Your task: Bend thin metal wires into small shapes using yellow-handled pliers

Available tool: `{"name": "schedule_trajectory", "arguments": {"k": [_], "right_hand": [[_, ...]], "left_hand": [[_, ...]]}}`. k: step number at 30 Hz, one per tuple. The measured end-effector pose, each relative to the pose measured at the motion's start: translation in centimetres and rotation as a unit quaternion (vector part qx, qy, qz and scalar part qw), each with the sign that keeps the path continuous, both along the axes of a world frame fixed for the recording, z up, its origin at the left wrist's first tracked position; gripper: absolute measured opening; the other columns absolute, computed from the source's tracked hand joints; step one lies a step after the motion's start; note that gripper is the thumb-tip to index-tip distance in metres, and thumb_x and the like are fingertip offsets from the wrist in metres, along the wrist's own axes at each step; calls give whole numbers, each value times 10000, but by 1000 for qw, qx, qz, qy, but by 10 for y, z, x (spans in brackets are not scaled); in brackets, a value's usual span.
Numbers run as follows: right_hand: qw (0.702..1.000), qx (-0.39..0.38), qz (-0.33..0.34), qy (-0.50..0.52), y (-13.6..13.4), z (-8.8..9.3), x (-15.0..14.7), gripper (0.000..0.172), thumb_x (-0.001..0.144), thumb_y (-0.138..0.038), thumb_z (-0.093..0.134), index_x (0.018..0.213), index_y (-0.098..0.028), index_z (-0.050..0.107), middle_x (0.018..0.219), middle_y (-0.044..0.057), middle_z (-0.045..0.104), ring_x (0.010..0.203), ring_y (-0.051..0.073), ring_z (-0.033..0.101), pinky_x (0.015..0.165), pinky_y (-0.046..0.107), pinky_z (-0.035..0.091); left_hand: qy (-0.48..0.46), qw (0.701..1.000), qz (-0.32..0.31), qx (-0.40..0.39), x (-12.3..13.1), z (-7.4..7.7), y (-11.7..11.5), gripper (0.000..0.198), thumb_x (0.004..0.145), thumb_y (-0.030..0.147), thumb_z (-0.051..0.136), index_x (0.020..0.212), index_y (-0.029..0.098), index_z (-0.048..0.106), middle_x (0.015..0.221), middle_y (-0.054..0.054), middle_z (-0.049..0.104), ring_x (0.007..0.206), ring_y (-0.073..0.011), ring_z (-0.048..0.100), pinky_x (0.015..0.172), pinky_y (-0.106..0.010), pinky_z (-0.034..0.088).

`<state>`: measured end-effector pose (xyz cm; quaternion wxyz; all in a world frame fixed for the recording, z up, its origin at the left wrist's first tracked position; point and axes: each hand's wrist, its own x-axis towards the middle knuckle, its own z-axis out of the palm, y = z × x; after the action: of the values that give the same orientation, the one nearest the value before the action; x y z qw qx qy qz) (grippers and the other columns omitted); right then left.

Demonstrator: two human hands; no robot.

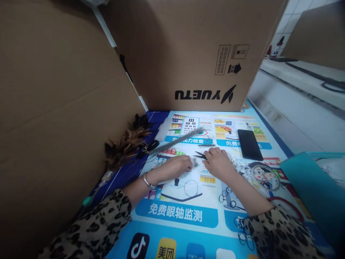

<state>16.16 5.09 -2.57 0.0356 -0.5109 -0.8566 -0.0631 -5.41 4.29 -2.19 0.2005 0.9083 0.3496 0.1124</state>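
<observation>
My right hand (219,162) grips a pair of small dark pliers (199,155); their pointed jaws stick out to the left and look slightly apart. To the left of them, my left hand (183,164) is closed, its fingertips pinched near a small dark spot on the printed mat. What those fingers hold, if anything, is too small to make out. Beyond my hands lies a bundle of thin grey wires (180,139), slanting across the mat. A few shorter dark wires (207,145) lie just past my right hand.
Printed mat (176,227) covers the table. Cardboard walls (188,54) rise at the back and left. A black phone (249,144), a clear round dish (266,176), several dark rings (245,240) and a teal box (304,180) lie right. Brown feathers (124,144) and a key fob (151,145) lie left.
</observation>
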Motion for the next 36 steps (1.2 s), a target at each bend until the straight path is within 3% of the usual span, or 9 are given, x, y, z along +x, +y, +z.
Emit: {"name": "schedule_trajectory", "arguments": {"k": [4, 7, 9, 11, 13, 16, 24, 31, 36], "right_hand": [[1000, 2, 1, 4, 0, 0, 0, 351, 870, -421, 401, 1076, -171, 534, 1023, 122, 529, 1002, 259, 405, 830, 371, 261], [1000, 3, 3, 9, 0, 0, 0, 348, 865, -420, 413, 1082, -175, 532, 1024, 118, 529, 1008, 259, 404, 828, 368, 264], [1000, 5, 4, 12, 0, 1, 0, 339, 862, -416, 421, 1076, -179, 534, 1010, 111, 534, 1000, 256, 409, 826, 368, 267], [1000, 7, 3, 13, -1, 1, 0, 320, 863, -410, 422, 1055, -184, 542, 995, 105, 539, 987, 252, 416, 820, 369, 271], [1000, 8, 1, 12, -1, 1, 0, 307, 866, -406, 417, 1036, -186, 549, 992, 102, 540, 978, 249, 421, 813, 369, 275], [1000, 8, 0, 13, -1, 1, 0, 307, 868, -408, 409, 1031, -188, 550, 993, 101, 540, 971, 247, 426, 804, 369, 279], [1000, 7, 1, 11, -1, 1, 0, 308, 869, -409, 406, 1026, -186, 550, 996, 105, 538, 976, 245, 423, 807, 361, 281], [1000, 20, 5, 17, -1, 1, 0, 317, 877, -413, 384, 1022, -185, 549, 979, 101, 540, 981, 243, 417, 816, 357, 280], [1000, 12, 2, 10, -1, 1, 0, 326, 879, -415, 379, 1035, -185, 549, 988, 104, 540, 977, 239, 419, 820, 357, 278]], "left_hand": [[-32, 999, 24, -29, -2, -6, -1, 179, 859, 245, 424, 813, 155, 572, 842, -56, 534, 821, -167, 473, 761, -287, 359], [-143, 980, 59, -123, -5, 0, -6, 191, 864, 292, 413, 777, 156, 516, 808, -36, 501, 766, -141, 451, 716, -264, 364], [-245, 937, 82, -234, -7, 3, -9, 215, 865, 339, 409, 779, 155, 479, 748, -16, 472, 681, -113, 430, 641, -235, 362], [-325, 874, 102, -347, -7, 2, -11, 236, 861, 381, 410, 799, 156, 447, 692, 1, 452, 595, -88, 404, 551, -208, 327], [-371, 821, 123, -416, -6, -1, -11, 250, 837, 405, 455, 799, 160, 423, 680, 4, 458, 556, -74, 401, 495, -190, 282], [-390, 788, 139, -455, -3, -5, -10, 257, 806, 405, 513, 799, 163, 424, 654, 12, 472, 525, -63, 401, 466, -178, 251], [-377, 792, 194, -440, -3, -16, -6, 252, 736, 381, 595, 797, 152, 510, 609, 18, 507, 491, -60, 437, 454, -172, 289], [-292, 882, 221, -298, -3, -15, -4, 252, 756, 337, 553, 897, 146, 636, 683, -15, 562, 516, -78, 454, 443, -188, 314], [-310, 888, 275, -198, -8, -20, 3, 234, 787, 316, 507, 901, 160, 640, 640, -3, 546, 520, -92, 461, 487, -208, 353]]}}
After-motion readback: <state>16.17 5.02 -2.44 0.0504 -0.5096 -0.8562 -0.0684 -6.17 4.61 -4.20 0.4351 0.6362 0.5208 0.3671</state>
